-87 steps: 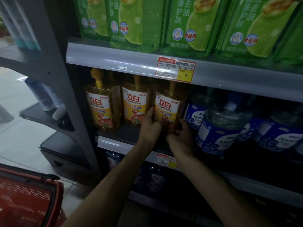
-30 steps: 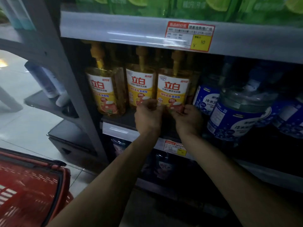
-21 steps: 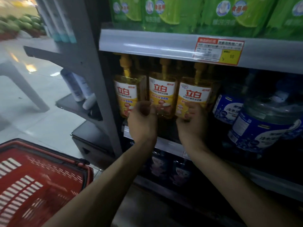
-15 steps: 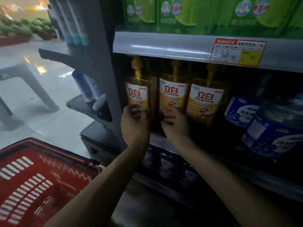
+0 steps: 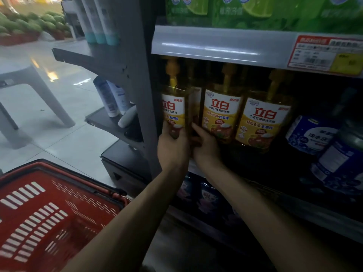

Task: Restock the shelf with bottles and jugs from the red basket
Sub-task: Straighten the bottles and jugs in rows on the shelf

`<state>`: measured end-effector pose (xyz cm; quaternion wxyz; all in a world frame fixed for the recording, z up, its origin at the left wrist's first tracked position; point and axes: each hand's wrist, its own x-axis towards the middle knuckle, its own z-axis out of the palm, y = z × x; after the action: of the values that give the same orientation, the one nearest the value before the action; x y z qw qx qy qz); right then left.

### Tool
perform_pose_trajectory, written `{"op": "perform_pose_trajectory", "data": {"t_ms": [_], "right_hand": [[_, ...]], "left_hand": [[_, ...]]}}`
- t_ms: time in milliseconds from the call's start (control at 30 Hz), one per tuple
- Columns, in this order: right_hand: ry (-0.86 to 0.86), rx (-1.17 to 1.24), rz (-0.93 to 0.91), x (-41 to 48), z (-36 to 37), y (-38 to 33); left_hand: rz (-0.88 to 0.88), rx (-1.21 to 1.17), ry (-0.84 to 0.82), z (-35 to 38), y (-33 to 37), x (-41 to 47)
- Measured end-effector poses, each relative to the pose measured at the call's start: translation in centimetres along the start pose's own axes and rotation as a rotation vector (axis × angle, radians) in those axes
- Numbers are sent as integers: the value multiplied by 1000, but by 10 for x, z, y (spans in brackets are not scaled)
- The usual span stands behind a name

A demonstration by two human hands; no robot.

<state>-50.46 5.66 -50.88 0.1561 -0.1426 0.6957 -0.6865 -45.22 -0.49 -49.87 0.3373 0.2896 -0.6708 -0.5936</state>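
Observation:
Three yellow pump bottles with red-lettered labels stand in a row on the middle shelf (image 5: 194, 165): the leftmost bottle (image 5: 173, 108), a middle bottle (image 5: 221, 114) and a right bottle (image 5: 262, 122). My left hand (image 5: 171, 148) grips the base of the leftmost bottle from the front. My right hand (image 5: 205, 146) holds the same bottle's right side, its fingers in the gap beside the middle bottle. The red basket (image 5: 45, 216) sits at lower left and looks empty.
Blue water jugs (image 5: 334, 154) fill the shelf's right side. Green pouches (image 5: 255, 10) line the shelf above, dark packs (image 5: 208, 197) the shelf below. A grey upright (image 5: 135, 75) borders the leftmost bottle. White tubes (image 5: 112, 97) stand on a side rack, and a grey stool (image 5: 29, 81) stands on the tiled floor.
Both hands moved left along the row, from the right bottle to the leftmost one. The view swung left, bringing more of the basket into sight.

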Motion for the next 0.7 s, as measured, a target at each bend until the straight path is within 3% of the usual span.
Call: {"op": "perform_pose_trajectory", "data": {"t_ms": [67,533,700], "right_hand": [[22,154,78,-1,6,-1],[9,140,91,1,7,-12],[32,355,185,1,14,-19]], "left_hand": [[9,16,-5,-1,0,0],[10,45,-94,-9,-3,-5],[-14,36,-92,-8,-1,-8]]}}
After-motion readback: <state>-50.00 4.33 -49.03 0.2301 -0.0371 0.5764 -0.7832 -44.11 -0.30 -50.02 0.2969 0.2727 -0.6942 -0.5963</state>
